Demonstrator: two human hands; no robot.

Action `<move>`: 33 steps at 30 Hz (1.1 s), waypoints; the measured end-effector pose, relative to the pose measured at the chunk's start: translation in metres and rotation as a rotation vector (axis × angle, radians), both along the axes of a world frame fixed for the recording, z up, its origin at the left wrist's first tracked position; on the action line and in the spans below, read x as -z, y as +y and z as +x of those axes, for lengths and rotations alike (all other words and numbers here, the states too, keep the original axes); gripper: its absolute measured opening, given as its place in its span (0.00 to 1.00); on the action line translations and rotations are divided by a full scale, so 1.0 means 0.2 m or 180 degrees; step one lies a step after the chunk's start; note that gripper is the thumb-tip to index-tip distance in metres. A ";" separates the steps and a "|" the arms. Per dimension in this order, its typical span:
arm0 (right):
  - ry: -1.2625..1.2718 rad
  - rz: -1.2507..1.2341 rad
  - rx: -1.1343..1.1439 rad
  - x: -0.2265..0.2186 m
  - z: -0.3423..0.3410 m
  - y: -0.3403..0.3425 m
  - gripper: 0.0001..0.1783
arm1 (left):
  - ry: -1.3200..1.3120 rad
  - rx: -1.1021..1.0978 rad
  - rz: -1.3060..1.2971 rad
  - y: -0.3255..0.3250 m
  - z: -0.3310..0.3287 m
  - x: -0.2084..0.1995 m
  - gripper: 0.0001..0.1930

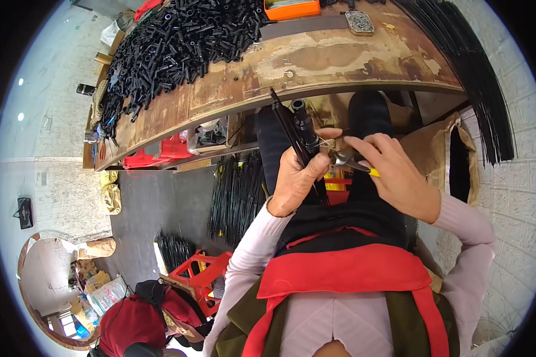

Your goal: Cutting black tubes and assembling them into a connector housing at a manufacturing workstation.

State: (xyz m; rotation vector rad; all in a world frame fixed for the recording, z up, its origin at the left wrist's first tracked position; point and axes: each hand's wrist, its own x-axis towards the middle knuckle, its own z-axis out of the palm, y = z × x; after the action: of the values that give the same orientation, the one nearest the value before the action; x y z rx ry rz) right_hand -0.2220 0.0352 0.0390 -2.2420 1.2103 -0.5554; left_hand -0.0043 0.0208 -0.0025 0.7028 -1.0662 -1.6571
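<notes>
1. Black tube w/ thin black rods (301,134) sat in front of the person's chest, just below the table (315,59) edge, over the lap. Long axis ran up-left to down-right, upper end pointing toward the table edge, lower end hidden in the palm.
2. Left hand (295,178) was clenched round the lower part of the bundle, thumb on the right side; it carried the bundle alone.
3. Right hand (393,169) was closed on small pliers (345,159) w/ a yellow handle; the nose pointed left at the bundle, just beside the left thumb. Couldn't tell if the tips touched it; a thin wire seemed to run between.
4. So work point lay between both hands, right hand approaching from the right, across the axis.
5. Further out: heap of short black tubes (173,47) on the table's left, well apart; orange tray (292,9) at far edge; long black rods (476,77) hanging off the right.
</notes>
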 end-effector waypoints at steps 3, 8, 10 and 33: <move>0.0094 -0.0269 0.0171 0.03 0.05 0.02 0.32 | -0.0227 0.0057 0.0024 0.03 0.02 -0.01 0.35; -0.0001 -0.0712 0.0202 0.04 0.06 0.02 0.32 | -0.0250 0.0221 -0.0031 0.04 0.05 -0.01 0.34; 0.0091 -0.0624 0.0208 0.02 0.05 0.03 0.32 | -0.0272 0.0217 -0.0099 0.05 0.06 -0.02 0.30; 0.0317 -0.0826 0.0367 -0.03 0.07 0.04 0.38 | -0.0347 -0.0129 -0.0113 0.05 0.04 -0.02 0.20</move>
State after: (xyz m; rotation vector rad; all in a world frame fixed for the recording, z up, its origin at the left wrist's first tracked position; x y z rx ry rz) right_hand -0.2074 0.0426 0.0449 -2.4508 1.3935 -0.6869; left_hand 0.0036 0.0310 0.0009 0.7939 -1.1485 -1.5763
